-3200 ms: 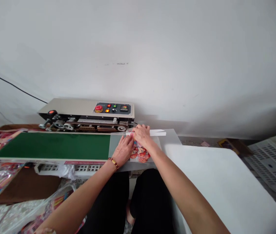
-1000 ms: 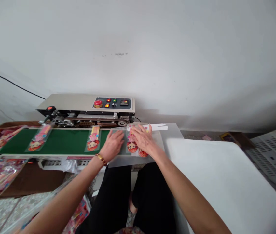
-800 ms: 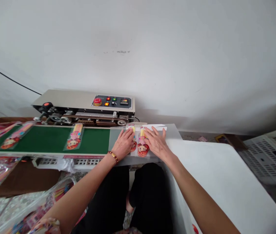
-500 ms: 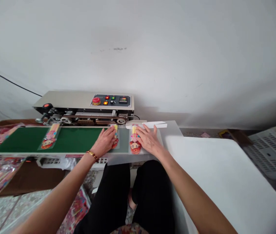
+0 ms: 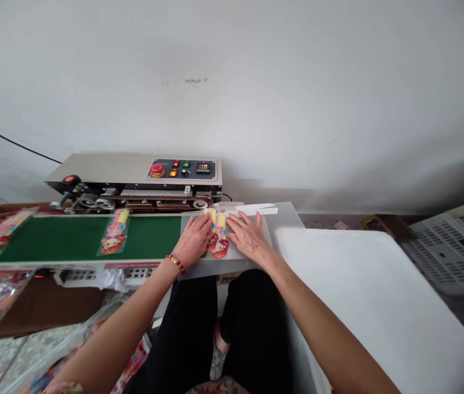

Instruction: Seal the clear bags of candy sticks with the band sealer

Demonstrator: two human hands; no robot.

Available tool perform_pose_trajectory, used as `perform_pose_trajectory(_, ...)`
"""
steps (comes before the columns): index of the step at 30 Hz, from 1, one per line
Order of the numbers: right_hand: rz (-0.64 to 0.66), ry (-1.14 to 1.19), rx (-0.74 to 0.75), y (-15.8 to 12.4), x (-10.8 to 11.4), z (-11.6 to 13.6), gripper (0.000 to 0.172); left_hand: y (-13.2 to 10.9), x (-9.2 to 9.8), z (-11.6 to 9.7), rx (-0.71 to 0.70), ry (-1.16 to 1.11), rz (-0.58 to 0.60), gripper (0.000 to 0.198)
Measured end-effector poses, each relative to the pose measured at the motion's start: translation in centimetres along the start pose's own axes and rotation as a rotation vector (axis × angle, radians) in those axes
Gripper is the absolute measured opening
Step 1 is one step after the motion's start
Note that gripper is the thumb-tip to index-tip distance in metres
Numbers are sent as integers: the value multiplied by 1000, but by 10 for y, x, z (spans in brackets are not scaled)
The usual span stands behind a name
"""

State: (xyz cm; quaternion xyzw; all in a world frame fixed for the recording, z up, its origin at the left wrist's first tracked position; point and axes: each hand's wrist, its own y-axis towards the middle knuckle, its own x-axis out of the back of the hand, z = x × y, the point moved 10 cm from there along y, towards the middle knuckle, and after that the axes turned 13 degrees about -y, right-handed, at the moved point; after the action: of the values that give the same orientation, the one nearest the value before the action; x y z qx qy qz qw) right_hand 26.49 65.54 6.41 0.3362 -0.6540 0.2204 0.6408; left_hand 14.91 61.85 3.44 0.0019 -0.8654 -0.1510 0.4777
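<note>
Between my hands, flat clear packets (image 5: 219, 247) with a red-haired cartoon face and yellow strips lie overlapped on a grey sheet (image 5: 283, 219) at the belt's right end. My left hand (image 5: 194, 238) rests with extended fingers on the left edge of these packets. Fingers spread, my right hand (image 5: 249, 236) lies at their right side, fingertips touching or very near the clear film. Another such packet (image 5: 112, 235) sits apart on the green conveyor belt (image 5: 63, 238), beside the band sealing machine (image 5: 109, 168).
At far left, a packet (image 5: 8, 230) hangs over the belt end above a brown carton (image 5: 57, 301) of packets. White strips (image 5: 256, 209) lie behind my right hand. A white surface (image 5: 338, 273) stands right, with a slatted crate (image 5: 453, 251) beyond.
Packets on the belt have travelled left, one reaching its far end. My left hand has shifted right onto the packets near my right hand, which stays about where it was.
</note>
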Motion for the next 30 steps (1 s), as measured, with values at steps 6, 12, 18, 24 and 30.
perform_pose_trajectory(6,27,42,-12,4,0,8,42,-35,43,64,105,34,-18,43)
perform_pose_trajectory(12,30,67,6,18,-2,22,38,-37,66,52,146,101,-159,40)
perform_pose_trajectory(18,11,42,-23,13,1,10,43,-3,-1,-25,-37,14,29,48)
perform_pose_trajectory(24,-64,14,-150,-74,15,-50,38,-10,14,18,47,38,8,45)
perform_pose_trajectory(30,25,-1,-624,-268,6,-143,38,-43,67,48,-5,109,-45,40)
